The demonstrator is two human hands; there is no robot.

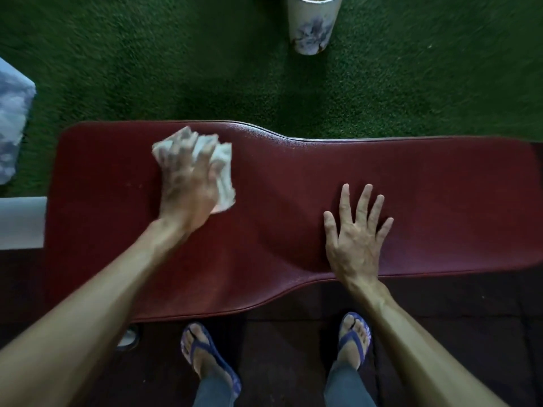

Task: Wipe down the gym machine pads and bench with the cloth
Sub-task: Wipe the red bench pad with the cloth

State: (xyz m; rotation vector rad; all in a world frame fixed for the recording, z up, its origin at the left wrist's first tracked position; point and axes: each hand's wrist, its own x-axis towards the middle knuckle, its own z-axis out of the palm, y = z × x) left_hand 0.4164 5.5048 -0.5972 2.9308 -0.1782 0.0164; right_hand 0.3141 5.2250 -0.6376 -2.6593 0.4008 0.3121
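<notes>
A long dark-red padded vinyl bench (411, 183) spans the view, the right hand (354, 237) resting flat with fingers spread while left-hand fingers (188, 177) press a crumpled white cloth (224, 174) at its wide end, wiping seemingly midway.

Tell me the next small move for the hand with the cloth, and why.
Probably sweep the left hand with the white cloth rightward along the red bench. The cloth sits on the wide left part, while the narrower stretch toward the right hand, lying flat on the pad, looks not yet reached.
</notes>
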